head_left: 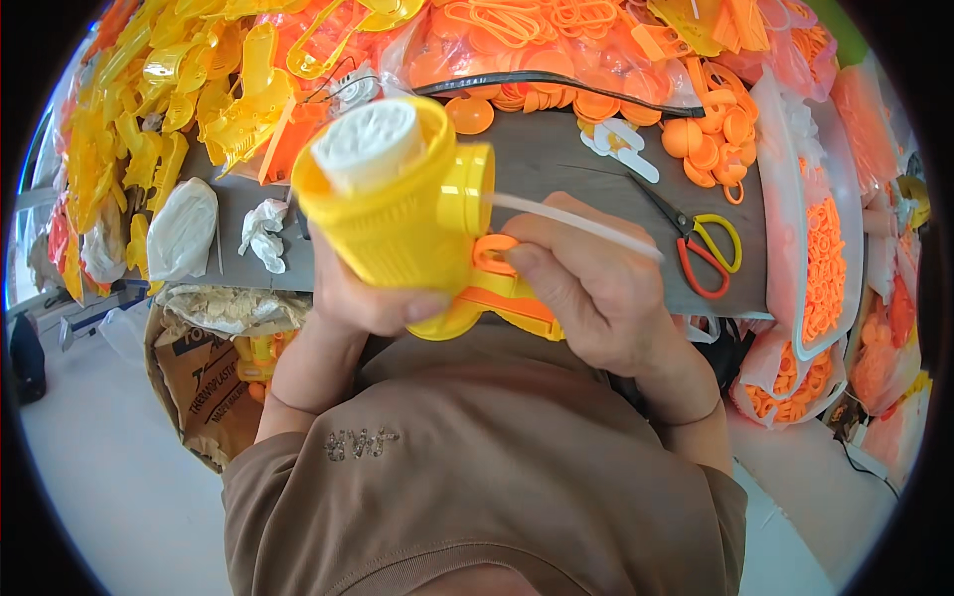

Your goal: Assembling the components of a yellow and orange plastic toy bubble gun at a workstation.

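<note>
My left hand (368, 298) grips a yellow plastic housing (397, 233) from below, its fingers wrapped round the lower part. The housing is cup-shaped with a short side spout, and a white ribbed round piece (368, 144) sits in its wide upper end. A thin translucent strip (581, 221) sticks out beside the spout and runs over my right hand (601, 283). That hand is closed, with thumb and finger pinching an orange ring-shaped part (494, 254) against the housing. Below the ring, an orange strip-like part (512, 308) lies along the housing's lower edge.
Scissors (696, 238) with red and yellow handles lie at right on the grey table (537, 149). Yellow parts (238, 99) are heaped at the far left, orange parts (527, 70) at the back. A bin of small orange pieces (823, 258) stands right; a cardboard box (209, 387) stands lower left.
</note>
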{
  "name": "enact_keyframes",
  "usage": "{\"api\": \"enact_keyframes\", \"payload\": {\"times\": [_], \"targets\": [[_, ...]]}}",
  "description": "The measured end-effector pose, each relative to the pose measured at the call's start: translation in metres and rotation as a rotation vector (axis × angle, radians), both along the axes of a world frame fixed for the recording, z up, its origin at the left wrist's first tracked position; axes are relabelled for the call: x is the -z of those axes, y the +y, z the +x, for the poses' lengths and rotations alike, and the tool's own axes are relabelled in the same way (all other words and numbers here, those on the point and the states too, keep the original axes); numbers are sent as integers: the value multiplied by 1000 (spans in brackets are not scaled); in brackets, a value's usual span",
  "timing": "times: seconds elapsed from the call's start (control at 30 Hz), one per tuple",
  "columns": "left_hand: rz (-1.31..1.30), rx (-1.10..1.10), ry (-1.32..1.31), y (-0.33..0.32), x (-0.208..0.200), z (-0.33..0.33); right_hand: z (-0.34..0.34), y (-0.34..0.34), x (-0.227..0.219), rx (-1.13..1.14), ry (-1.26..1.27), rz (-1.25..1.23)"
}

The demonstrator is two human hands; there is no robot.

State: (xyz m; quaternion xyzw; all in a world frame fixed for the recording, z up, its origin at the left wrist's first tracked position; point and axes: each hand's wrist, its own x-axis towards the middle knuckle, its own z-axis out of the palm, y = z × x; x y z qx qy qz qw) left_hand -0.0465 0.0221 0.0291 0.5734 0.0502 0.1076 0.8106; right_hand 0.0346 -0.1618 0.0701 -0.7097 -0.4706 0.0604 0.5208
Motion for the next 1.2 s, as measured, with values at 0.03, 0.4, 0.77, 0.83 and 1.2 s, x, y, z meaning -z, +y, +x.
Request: {"api": "enact_keyframes", "payload": {"times": [0.03, 0.4, 0.77, 0.83, 1.2], "targets": [[-99, 28, -7, 0, -3, 2, 0, 0, 2, 1, 2, -2], [-76, 32, -101, 11, -1, 16, 6, -28, 22, -5, 568, 113], [-123, 144, -418, 6, 10, 15, -7, -15, 58, -22, 112, 279], [-204, -15, -243, -8, 4, 10, -4, -14, 58, -14, 0, 306], [-382, 295, -522, 24, 12, 35, -9, -23, 39, 107, -163, 88]]}}
